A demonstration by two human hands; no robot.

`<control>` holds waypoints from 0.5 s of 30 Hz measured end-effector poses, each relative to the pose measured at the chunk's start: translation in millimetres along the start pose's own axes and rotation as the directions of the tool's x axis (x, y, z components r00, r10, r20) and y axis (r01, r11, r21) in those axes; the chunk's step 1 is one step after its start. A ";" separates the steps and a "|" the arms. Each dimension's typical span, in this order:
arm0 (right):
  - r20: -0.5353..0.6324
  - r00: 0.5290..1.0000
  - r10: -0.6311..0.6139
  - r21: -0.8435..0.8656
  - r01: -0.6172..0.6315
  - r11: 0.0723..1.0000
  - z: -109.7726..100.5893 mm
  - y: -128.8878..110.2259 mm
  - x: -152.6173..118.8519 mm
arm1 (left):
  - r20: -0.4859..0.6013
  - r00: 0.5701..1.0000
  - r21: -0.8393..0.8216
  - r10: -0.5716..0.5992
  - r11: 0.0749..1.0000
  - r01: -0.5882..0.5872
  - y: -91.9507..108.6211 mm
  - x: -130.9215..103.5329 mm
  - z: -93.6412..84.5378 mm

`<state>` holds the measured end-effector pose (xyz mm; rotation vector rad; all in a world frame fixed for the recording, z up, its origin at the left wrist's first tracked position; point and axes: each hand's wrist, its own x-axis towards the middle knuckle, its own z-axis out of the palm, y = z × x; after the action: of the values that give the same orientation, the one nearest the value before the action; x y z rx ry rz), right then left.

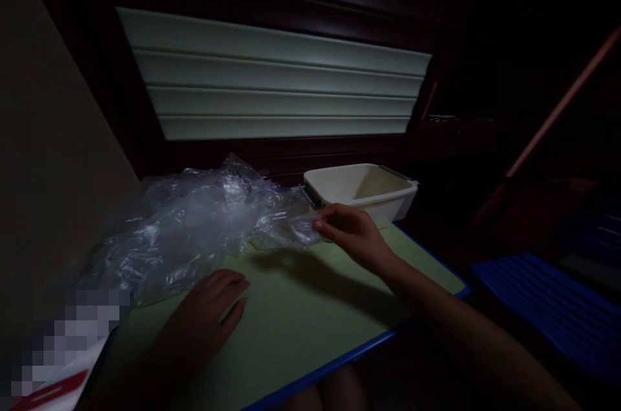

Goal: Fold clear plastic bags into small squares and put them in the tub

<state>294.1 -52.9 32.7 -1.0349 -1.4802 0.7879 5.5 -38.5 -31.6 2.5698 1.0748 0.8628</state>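
A heap of clear plastic bags [194, 223] covers the back left of a pale green tabletop [291, 327] with a blue edge. My right hand [356, 233] pinches the end of one clear plastic bag [298, 230] at the heap's right side, just in front of a white plastic bin [388, 204]. Lower left, my left hand [208, 311] hovers over or rests on the tabletop with thumb and fingers apart, holding nothing. It is near the front of the heap, and the dim light hides whether it touches the surface.
Behind the table stands a dark wooden panel with pale slats [281, 87]. A blue slatted plastic stool or chair [553, 307] is at the right. A reddish pole [563, 107] leans there too. At lower left lies a white item with red print [58, 391], partly blurred.
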 end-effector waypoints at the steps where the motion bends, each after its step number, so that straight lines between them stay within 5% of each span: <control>1: -0.046 0.999 -0.017 -0.038 0.015 0.999 -16.4 -6.5 7.5 | -0.004 0.999 0.038 0.044 0.998 -0.044 -1.6 -1.5 0.9; 4: -0.154 0.988 -0.028 -0.179 0.000 0.984 -67.8 -23.9 37.9 | -0.028 0.989 0.120 0.147 0.982 -0.143 -8.1 -4.4 4.6; 8: -0.159 0.978 0.138 -0.381 -0.190 0.905 -115.4 -28.6 88.6 | -0.046 0.930 0.324 0.364 0.886 -0.331 -18.5 -6.0 9.5; 15: -0.101 0.901 0.421 -0.653 -0.380 0.655 -120.3 15.8 142.9 | -0.004 0.933 0.393 0.359 0.859 -0.328 -40.8 -16.9 16.5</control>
<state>414.5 76.3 95.7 -1.9549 -1.6458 0.5898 -17.6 -21.4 -69.0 3.1568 0.8885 0.9099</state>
